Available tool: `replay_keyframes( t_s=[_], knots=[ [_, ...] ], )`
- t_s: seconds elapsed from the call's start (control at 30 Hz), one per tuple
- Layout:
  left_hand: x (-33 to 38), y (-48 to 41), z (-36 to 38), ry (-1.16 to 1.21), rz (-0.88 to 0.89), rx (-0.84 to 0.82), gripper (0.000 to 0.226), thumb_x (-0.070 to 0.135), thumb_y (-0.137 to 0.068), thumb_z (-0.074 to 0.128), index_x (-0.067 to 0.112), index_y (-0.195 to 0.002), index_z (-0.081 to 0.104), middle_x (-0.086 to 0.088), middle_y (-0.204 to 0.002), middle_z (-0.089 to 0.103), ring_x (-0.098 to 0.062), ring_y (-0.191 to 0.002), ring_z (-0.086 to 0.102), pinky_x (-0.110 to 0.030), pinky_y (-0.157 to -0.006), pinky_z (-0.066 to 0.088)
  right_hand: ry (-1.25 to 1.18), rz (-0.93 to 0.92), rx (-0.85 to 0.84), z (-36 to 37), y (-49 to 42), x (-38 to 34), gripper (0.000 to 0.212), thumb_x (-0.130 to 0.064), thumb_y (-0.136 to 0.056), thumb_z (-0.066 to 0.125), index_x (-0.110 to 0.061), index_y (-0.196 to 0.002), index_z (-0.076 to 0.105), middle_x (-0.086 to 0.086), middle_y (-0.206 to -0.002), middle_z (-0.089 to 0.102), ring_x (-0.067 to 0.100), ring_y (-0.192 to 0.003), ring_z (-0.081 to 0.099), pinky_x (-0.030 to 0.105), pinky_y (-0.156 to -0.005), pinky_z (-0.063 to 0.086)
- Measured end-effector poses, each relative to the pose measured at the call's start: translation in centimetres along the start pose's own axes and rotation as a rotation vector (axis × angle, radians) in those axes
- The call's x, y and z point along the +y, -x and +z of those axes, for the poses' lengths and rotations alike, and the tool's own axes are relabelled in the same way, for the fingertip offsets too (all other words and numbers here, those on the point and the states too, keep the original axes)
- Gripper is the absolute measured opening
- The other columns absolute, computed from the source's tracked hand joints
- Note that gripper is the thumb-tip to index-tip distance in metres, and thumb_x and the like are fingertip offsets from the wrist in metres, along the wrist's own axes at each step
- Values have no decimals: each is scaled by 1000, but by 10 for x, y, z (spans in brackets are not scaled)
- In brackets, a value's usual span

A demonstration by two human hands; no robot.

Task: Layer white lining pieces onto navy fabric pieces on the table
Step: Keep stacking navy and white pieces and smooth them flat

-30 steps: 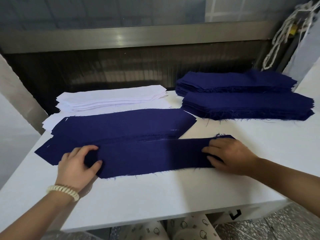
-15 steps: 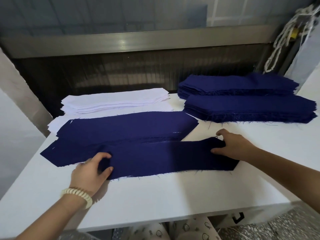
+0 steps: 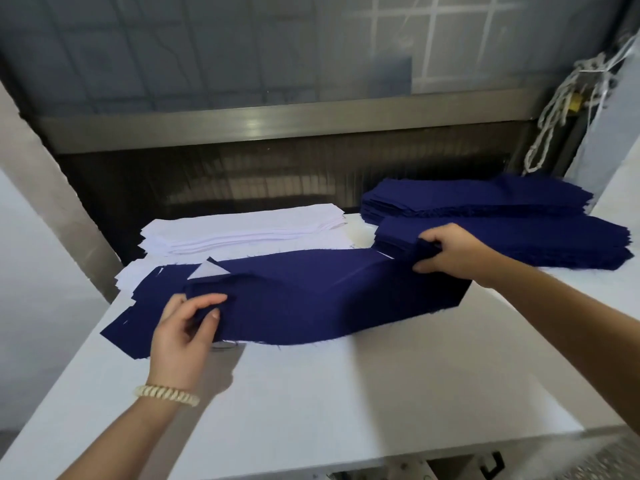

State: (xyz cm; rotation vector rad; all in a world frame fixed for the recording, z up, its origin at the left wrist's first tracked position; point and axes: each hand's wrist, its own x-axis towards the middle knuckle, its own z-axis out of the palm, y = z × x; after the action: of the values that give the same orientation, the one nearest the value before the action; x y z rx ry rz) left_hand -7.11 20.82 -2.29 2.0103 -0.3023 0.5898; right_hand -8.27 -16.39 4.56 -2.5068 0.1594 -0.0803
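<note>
Head: L hand (image 3: pixel 183 336) pinches navy piece (image 3: pixel 311 299) lower left of frame; R hand (image 3: pixel 450 251) grips its right end, mid-right.

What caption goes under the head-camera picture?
Left hand and right hand grip a navy cloth strip near the white lining stack.

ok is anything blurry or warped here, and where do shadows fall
Head view: motion blur smears the navy stacks and rope at right; wide-angle lens bows the metal rail; left hand casts a soft shadow on the table; the held navy piece looks fairly sharp.
</note>
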Motion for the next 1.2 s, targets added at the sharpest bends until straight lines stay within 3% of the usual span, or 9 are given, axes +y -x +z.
replay_keyframes(
  t_s=[0.13, 0.23, 0.33, 0.47, 0.57, 0.67, 0.83, 1.03, 1.2],
  knots=[
    [4, -26, -1, 60, -52, 138, 28, -4, -86, 59, 18, -100, 68, 1, -80, 42, 5, -66, 45, -2, -65, 36, -218, -34, 57, -2, -25, -25, 16, -4, -75, 75, -16, -82, 69, 2, -87, 69, 16, -80, 64, 31, -70, 52],
    [6, -46, 0, 102, -90, 249, 31, -4, -87, 57, 20, -106, 65, 8, -83, 45, 14, -71, 48, 1, -70, 36, -243, -26, 120, 14, -50, -38, 15, -3, -75, 75, -7, -88, 69, 8, -88, 68, 21, -80, 63, 34, -71, 54],
    [-4, -68, -2, 100, -164, 333, 31, -1, -89, 55, 18, -111, 65, 15, -86, 43, 21, -72, 46, 5, -70, 32, -188, -4, 153, 35, -74, -45, 12, -6, -75, 75, -4, -78, 64, 3, -73, 61, 18, -70, 58, 27, -57, 46],
    [-26, -87, -7, 40, -331, 362, 30, 5, -92, 54, 17, -116, 65, 7, -99, 48, 0, -83, 44, -10, -83, 31, -66, 37, 122, 64, -90, -41, 37, -13, -76, 75, -19, -58, 43, -4, -63, 48, 18, -67, 51, 26, -50, 30],
    [-43, -92, -5, 44, -450, 339, 32, 4, -91, 53, 16, -119, 64, -8, -124, 54, -16, -100, 49, -21, -91, 35, 35, 86, 97, 81, -97, -35, 17, -21, -81, 70, -14, -83, 55, 3, -90, 57, 25, -90, 55, 30, -66, 39],
    [-59, -89, -1, 114, -593, 263, 34, 3, -90, 54, 18, -119, 63, -12, -127, 57, -25, -99, 56, -30, -97, 42, 127, 113, 82, 93, -102, -33, 33, -26, -86, 64, -11, -114, 54, 7, -115, 57, 27, -106, 54, 30, -74, 40],
    [-71, -84, 4, 222, -817, 242, 40, 0, -85, 58, 16, -121, 62, -12, -122, 60, -26, -99, 57, -29, -94, 42, 361, 95, 86, 99, -105, -31, 46, -32, -92, 56, -16, -133, 41, 7, -131, 51, 29, -118, 49, 37, -90, 39],
    [-53, -90, 12, 41, -916, 252, 48, 16, -84, 63, 23, -130, 55, -11, -148, 23, -32, -131, 32, -38, -112, 24, 634, 97, 139, 88, -111, -30, 55, -42, -93, 46, -17, -140, 33, 8, -140, 40, 30, -127, 35, 42, -102, 27],
    [-18, -95, 44, -184, -808, 196, 57, 19, -83, 66, 18, -136, 47, -4, -157, -6, -32, -143, 5, -47, -116, 11, 659, 162, 108, 74, -111, -15, 51, -38, -94, 42, -16, -140, 35, 8, -141, 37, 31, -129, 31, 43, -104, 24]
  ],
)
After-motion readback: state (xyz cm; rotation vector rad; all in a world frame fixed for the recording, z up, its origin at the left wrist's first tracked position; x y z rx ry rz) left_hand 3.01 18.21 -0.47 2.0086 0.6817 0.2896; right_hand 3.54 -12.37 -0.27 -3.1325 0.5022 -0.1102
